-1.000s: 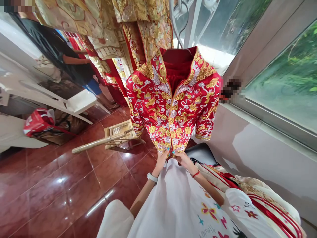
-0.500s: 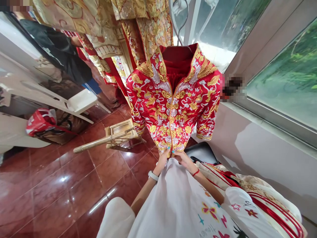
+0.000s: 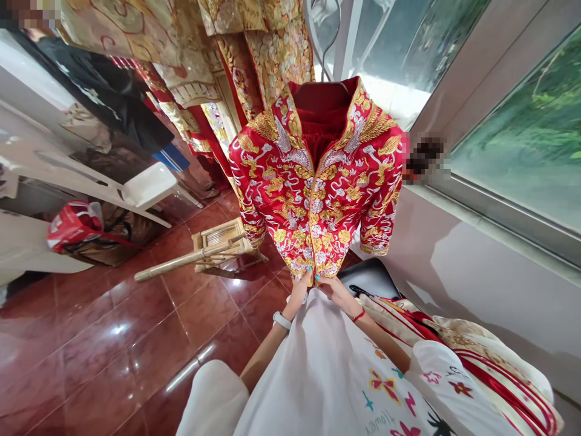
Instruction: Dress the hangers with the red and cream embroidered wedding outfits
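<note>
A red jacket [image 3: 313, 200] with gold and silver embroidery hangs upright in front of me on a hanger, its hook [image 3: 333, 36] showing above the collar. The two front edges meet down the middle. My left hand [image 3: 300, 289] pinches the bottom hem just left of the front opening. On the other side of the opening, my right hand [image 3: 333, 289] grips the hem too. Both thumbs lie on the outer face of the cloth, while the other fingers are mostly hidden.
Gold and red embroidered garments [image 3: 181, 42] hang behind at the left. A bamboo chair [image 3: 218, 242] stands on the red tiled floor. Light cloths with red trim [image 3: 490, 357] lie at right, beside a black seat [image 3: 374, 278]. A window [image 3: 521, 139] lines the right wall; another person [image 3: 104, 91] is at upper left.
The view has shifted very slightly. Both hands stay on the jacket's hem, and the person at the upper left has moved a little.
</note>
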Motion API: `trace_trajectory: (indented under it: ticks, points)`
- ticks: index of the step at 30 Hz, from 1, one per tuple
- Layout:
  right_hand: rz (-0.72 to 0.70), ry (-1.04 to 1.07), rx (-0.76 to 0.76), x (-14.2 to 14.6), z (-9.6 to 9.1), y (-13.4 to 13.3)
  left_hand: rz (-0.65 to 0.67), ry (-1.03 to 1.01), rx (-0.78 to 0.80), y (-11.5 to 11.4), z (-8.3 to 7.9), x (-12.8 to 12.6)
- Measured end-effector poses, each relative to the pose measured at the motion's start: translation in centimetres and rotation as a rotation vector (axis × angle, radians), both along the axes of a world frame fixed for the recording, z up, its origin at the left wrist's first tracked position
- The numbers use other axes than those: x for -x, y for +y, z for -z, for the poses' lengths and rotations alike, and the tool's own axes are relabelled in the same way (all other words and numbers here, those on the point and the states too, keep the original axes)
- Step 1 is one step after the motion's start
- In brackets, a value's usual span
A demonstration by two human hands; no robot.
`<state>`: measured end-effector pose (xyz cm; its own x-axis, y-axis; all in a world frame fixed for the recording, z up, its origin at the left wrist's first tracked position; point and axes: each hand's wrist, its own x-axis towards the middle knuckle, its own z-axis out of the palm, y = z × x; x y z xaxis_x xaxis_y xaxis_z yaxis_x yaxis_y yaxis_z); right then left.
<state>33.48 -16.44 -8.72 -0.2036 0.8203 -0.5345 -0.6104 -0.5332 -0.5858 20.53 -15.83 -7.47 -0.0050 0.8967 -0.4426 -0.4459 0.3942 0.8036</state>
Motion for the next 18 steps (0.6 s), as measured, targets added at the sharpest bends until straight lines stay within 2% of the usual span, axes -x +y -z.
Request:
trace_trajectory:
  ticks: [5,13,18]
  points:
    - [0.001,0.013,-0.023,-0.10,-0.30,0.08,0.016,0.014,-0.044,-0.02,-0.53,-0.10]
    - [0.011,-0.004,0.024,-0.34,-0.68,0.12,0.028,0.012,-0.073,-0.07,0.00,-0.39]
    - [0.047,0.035,0.023,-0.05,-0.77,0.19,-0.020,0.105,-0.122,0.00,-0.93,-0.81]
